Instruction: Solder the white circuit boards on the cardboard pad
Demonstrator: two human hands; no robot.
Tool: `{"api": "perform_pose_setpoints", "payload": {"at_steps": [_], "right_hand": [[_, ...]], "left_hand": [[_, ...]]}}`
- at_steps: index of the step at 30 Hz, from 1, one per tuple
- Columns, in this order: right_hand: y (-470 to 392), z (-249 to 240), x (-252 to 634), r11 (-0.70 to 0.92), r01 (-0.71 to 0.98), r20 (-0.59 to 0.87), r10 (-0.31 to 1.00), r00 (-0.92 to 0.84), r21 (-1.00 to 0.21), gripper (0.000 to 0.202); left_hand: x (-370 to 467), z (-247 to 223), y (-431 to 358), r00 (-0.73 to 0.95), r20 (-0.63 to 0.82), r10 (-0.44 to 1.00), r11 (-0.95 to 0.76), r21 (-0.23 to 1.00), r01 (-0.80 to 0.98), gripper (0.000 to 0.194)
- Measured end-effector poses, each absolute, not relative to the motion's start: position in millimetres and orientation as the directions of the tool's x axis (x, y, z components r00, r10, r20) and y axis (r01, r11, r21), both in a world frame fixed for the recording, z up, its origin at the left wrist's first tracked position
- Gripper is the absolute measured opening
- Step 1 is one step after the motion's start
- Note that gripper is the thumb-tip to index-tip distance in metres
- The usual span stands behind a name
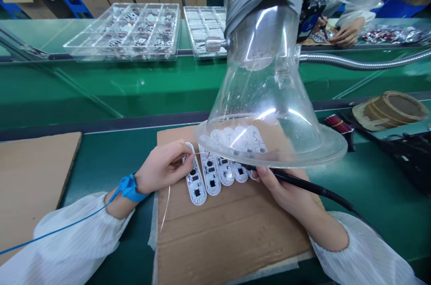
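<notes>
On a cardboard sheet [235, 235] several white oblong circuit boards [195, 185] with black chips lie side by side. My left hand [164, 164] is closed in a pinch on thin solder wire [165, 211]; the wire's end reaches right over the boards, and its tail hangs down onto the cardboard. A blue wrist strap [129, 187] circles my left wrist. My right hand [286, 190] grips a black soldering iron [296, 180] at the right of the row. The iron's tip is hidden behind the rim of a clear fume hood [266, 96], which also covers the boards' far ends.
Beyond the green divider stand clear compartment trays [134, 29] of small parts. A co-worker's hands [346, 33] are busy at the far right. A brown round container [392, 110] and a bundle of red wires [338, 124] sit right. Another cardboard sheet [30, 173] lies left.
</notes>
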State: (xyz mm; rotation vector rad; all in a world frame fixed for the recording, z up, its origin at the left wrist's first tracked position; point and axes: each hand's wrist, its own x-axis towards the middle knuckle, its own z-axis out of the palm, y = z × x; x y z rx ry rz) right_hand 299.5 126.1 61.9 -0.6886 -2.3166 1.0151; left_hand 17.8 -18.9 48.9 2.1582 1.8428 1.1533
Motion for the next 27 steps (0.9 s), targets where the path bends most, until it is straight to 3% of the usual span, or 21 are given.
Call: {"api": "perform_pose_setpoints", "payload": {"at_steps": [7, 14, 27], "right_hand": [[127.2, 63.6, 299.4, 0.599, 0.281, 0.225, 0.631, -0.742, -0.750, 0.027], [115.6, 58.9, 298.9, 0.460, 0.141, 0.299, 0.751, -0.589, -0.877, 0.024], [107.3, 43.4, 296.3, 0.458, 0.217, 0.189, 0.687, -0.701, -0.862, 0.015]], "left_hand": [[11.4, 51.1, -23.6, -0.062, 0.572, 0.818, -0.298, 0.513, 0.805, 0.010], [10.2, 53.4, -24.0, -0.040, 0.587, 0.808, -0.333, 0.513, 0.791, 0.013], [7.6, 46.3, -25.5, 0.013, 0.547, 0.837, -0.336, 0.495, 0.801, 0.010]]}}
